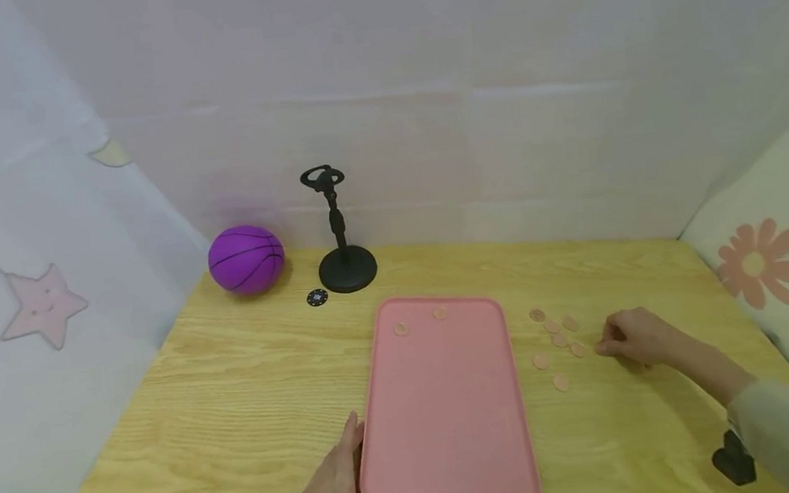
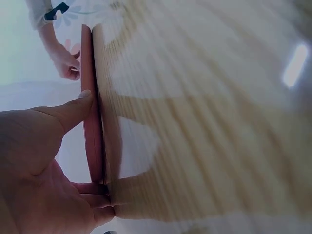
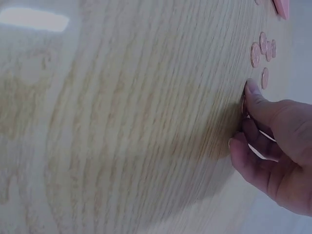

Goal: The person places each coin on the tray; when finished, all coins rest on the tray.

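A pink tray (image 1: 444,414) lies on the table, with two copper-coloured coins (image 1: 420,321) near its far edge. My left hand (image 1: 333,479) holds the tray's near left corner; in the left wrist view its thumb presses on the rim (image 2: 89,126) and the other fingers reach round the corner. To the tray's right, several copper coins (image 1: 541,361) are scattered flat on the wood. Just right of them my right hand (image 1: 635,337) is down at the tabletop. The right wrist view has its thumb and fingers pinching a coin (image 3: 243,104), mostly hidden by the fingers.
At the back left stand a purple ball (image 1: 246,259) with black lines and a black stand (image 1: 347,269) with a round base. A black disc (image 1: 317,297) lies in front of them. Pale cloth walls (image 1: 415,158) border the wooden table (image 1: 238,393) at the back and sides.
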### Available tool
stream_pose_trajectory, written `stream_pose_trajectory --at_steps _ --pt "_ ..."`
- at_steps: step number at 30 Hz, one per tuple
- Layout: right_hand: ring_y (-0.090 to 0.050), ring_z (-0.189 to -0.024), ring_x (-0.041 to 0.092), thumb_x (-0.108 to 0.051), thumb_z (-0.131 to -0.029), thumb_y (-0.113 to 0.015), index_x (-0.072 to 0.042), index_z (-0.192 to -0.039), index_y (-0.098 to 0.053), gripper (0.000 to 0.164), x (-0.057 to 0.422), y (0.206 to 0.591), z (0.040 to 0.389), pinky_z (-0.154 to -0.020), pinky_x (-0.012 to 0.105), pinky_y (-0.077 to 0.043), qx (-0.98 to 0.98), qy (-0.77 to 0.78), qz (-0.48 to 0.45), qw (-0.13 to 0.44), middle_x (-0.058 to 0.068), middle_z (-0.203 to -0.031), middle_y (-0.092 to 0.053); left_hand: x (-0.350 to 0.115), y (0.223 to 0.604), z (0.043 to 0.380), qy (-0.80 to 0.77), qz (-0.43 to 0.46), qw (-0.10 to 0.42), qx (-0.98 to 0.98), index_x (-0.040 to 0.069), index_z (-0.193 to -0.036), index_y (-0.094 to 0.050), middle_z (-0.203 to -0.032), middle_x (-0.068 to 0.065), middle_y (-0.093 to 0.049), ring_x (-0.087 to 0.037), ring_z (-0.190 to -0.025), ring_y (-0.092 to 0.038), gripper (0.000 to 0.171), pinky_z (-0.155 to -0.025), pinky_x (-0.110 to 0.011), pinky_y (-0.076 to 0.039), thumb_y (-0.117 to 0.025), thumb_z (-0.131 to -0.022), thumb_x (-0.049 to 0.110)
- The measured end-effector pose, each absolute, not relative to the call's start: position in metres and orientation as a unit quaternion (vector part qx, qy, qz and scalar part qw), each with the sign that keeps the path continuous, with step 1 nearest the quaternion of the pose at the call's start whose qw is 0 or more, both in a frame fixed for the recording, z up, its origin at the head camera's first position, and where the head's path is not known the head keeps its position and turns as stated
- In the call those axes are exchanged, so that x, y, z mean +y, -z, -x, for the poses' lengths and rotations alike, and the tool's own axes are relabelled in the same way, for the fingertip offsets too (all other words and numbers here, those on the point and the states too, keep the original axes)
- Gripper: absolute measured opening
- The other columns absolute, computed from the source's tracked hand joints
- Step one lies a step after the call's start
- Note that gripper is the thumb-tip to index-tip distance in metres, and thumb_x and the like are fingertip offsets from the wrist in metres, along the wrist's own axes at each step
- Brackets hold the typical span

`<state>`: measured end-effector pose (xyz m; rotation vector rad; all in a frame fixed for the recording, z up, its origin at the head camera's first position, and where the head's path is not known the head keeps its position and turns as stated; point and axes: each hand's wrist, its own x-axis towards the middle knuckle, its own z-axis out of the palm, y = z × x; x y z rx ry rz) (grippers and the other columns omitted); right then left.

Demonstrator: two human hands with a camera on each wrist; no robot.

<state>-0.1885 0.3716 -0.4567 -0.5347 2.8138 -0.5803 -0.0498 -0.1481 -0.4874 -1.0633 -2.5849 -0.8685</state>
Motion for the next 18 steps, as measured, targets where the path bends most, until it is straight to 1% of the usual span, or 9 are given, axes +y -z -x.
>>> stream_pose_trajectory --at_steps 4,9,11,15,18 --pt "-0.050 -0.061 0.009 -0.031 -0.086 -0.074 -0.007 -0.086 -0.061 0.027 0.372 0.458 0.184 -0.053 0.024 -0.045 0.967 0.182 0.155 0.093 -0.005 -0.074 -0.058 -0.147 0.487 0.047 0.276 0.343 0.103 -0.892 -0.013 -0.149 -0.004 -0.146 -0.026 -0.040 -0.035 -0.129 -0.045 0.116 -0.112 -0.012 -0.008 -0.075 -0.080 0.046" --pt "-0.053 -0.066 0.010 -0.025 -0.085 -0.075 -0.005 -0.085 -0.062 0.024 0.372 0.463 0.181 -0.056 0.025 -0.047 0.970 0.182 0.146 0.068 -0.004 -0.077 -0.060 -0.146 0.486 0.045 0.271 0.340 0.096 -0.895 -0.013 -0.149 -0.005 -0.149 -0.027 -0.036 -0.037 -0.132 -0.042 0.114 -0.113 -0.012 -0.008 -0.073 -0.081 0.049" --pt "-0.055 -0.066 0.011 -0.022 -0.084 -0.076 -0.004 -0.084 -0.063 0.023 0.370 0.464 0.178 -0.057 0.026 -0.049 0.972 0.180 0.142 0.054 -0.002 -0.076 -0.061 -0.146 0.487 0.045 0.267 0.345 0.108 -0.894 -0.014 -0.149 -0.007 -0.148 -0.027 -0.037 -0.038 -0.130 -0.043 0.113 -0.113 -0.012 -0.008 -0.072 -0.082 0.050" --pt "-0.056 -0.064 0.012 -0.018 -0.083 -0.077 -0.001 -0.081 -0.065 0.021 0.364 0.465 0.173 -0.055 0.030 -0.050 0.976 0.173 0.132 0.021 -0.001 -0.073 -0.061 -0.146 0.490 0.047 0.268 0.363 0.130 -0.883 -0.017 -0.147 -0.009 -0.146 -0.028 -0.039 -0.040 -0.128 -0.045 0.112 -0.115 -0.016 -0.010 -0.073 -0.082 0.047" --pt "-0.054 -0.062 0.011 -0.019 -0.084 -0.077 -0.002 -0.081 -0.065 0.021 0.364 0.465 0.171 -0.054 0.029 -0.049 0.976 0.172 0.130 0.011 -0.002 -0.072 -0.060 -0.145 0.488 0.047 0.269 0.362 0.116 -0.885 -0.016 -0.147 -0.008 -0.146 -0.027 -0.038 -0.038 -0.129 -0.043 0.111 -0.115 -0.016 -0.009 -0.074 -0.082 0.046"
